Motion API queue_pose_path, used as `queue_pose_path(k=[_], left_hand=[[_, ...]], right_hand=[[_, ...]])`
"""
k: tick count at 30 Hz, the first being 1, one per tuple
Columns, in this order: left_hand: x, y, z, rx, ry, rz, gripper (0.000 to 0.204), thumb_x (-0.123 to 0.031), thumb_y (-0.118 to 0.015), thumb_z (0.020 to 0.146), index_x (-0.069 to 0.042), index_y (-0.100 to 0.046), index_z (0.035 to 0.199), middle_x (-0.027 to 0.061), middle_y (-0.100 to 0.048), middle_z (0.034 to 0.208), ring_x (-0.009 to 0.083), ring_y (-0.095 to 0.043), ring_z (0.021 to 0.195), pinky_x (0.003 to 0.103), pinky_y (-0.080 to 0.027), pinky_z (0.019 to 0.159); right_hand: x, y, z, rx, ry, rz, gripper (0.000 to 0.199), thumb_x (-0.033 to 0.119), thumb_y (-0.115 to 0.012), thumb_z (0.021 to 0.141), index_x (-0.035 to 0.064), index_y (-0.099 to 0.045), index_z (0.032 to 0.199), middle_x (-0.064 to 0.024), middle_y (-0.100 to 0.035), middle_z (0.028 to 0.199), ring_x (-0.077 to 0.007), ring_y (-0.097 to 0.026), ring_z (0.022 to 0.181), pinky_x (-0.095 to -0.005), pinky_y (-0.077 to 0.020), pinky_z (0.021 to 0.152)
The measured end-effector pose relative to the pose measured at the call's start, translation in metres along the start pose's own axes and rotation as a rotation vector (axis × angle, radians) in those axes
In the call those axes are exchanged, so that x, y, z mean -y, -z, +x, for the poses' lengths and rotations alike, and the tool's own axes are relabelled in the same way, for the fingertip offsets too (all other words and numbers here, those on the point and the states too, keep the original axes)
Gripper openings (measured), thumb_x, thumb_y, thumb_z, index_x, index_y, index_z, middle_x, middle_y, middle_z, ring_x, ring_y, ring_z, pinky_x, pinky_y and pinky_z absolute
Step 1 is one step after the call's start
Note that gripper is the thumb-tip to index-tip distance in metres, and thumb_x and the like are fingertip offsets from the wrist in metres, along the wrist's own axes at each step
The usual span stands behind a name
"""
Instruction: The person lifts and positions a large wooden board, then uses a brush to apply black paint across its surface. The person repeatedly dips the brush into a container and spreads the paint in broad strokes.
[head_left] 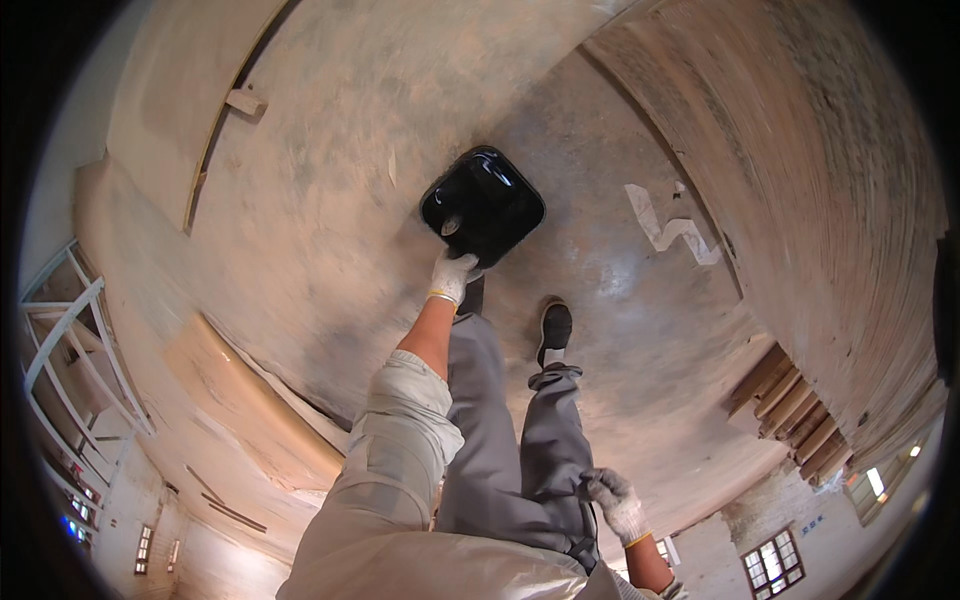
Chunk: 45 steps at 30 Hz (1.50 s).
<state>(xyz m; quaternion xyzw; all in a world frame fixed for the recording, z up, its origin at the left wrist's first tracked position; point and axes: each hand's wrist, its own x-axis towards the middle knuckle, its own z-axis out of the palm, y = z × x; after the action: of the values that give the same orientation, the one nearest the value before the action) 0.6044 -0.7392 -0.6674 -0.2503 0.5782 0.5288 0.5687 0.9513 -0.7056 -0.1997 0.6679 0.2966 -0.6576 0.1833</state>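
Observation:
A glossy black bin [485,205], square with rounded corners, is in front of my legs, seen from above. Bright reflections lie on its dark surface, and a small pale spot shows near its left side; I cannot tell whether liquid is inside. My left hand [455,275], in a white knit glove with a yellow cuff edge, grips the bin's near edge. My right hand [617,503], also gloved, is beside my right thigh on the grey trousers [490,430]. Its fingers are curled, and whatever they may hold is hidden.
White paper strips [668,228] lie on the floor to the right. Stacked wooden boards [795,410] stand beyond them, next to a large stack of sheets [780,160]. At the left are a wood block [247,102], board edges and a pale metal frame [65,325]. My dark shoe [555,327] is near the bin.

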Motion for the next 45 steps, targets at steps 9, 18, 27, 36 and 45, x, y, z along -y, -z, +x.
queue_pose_path(k=[9,18,27,36,45], left_hand=[[-0.08,-0.029,-0.108,0.098,-0.079,0.509,0.047,-0.001,-0.075,0.086,0.007,-0.052,0.126,0.0193,-0.066,0.114,0.0311,-0.072,0.094,0.045,-0.066,0.075],[-0.137,-0.106,-0.354,0.347,-0.129,0.774,0.039,-0.013,-0.079,0.087,0.002,-0.06,0.117,0.0125,-0.071,0.099,0.0215,-0.069,0.082,0.037,-0.06,0.072],[-0.176,-0.224,-0.551,0.581,-0.292,1.27,0.059,-0.028,-0.085,0.086,0.003,-0.059,0.128,0.0163,-0.072,0.111,0.0224,-0.069,0.101,0.039,-0.057,0.09],[-0.132,-0.347,-0.622,0.923,-0.242,1.371,0.05,-0.017,-0.08,0.093,0.009,-0.054,0.127,0.0175,-0.068,0.115,0.0242,-0.074,0.095,0.038,-0.067,0.077],[-0.104,-0.508,-0.744,1.23,-0.082,1.178,0.052,-0.019,-0.077,0.096,0.01,-0.052,0.131,0.0167,-0.068,0.117,0.0257,-0.074,0.097,0.042,-0.067,0.074]], right_hand=[[0.075,0.003,0.041,-0.115,0.251,-0.033,0.03,0.018,-0.065,0.106,-0.0005,-0.069,0.129,-0.009,-0.077,0.109,-0.0141,-0.072,0.096,-0.0306,-0.0567,0.091],[0.192,-0.049,0.007,-0.195,0.536,-0.197,0.035,0.028,-0.063,0.101,0.0093,-0.071,0.13,-0.0131,-0.079,0.102,-0.023,-0.076,0.094,-0.0351,-0.0588,0.089],[0.235,0.015,-0.134,-0.149,0.458,-0.113,0.049,0.05,-0.049,0.109,0.0069,-0.073,0.113,-0.0106,-0.077,0.092,-0.0252,-0.072,0.069,-0.0393,-0.0568,0.06],[0.134,0.135,-0.288,-0.381,0.487,0.242,0.032,0.038,-0.054,0.103,0.0116,-0.074,0.102,-0.0016,-0.069,0.079,-0.0182,-0.071,0.06,-0.0324,-0.0509,0.05],[0.083,0.285,-0.421,-0.544,0.694,-0.018,0.031,0.023,-0.052,0.101,0.0015,-0.074,0.102,-0.0072,-0.067,0.074,-0.0177,-0.067,0.06,-0.0339,-0.0594,0.059]])
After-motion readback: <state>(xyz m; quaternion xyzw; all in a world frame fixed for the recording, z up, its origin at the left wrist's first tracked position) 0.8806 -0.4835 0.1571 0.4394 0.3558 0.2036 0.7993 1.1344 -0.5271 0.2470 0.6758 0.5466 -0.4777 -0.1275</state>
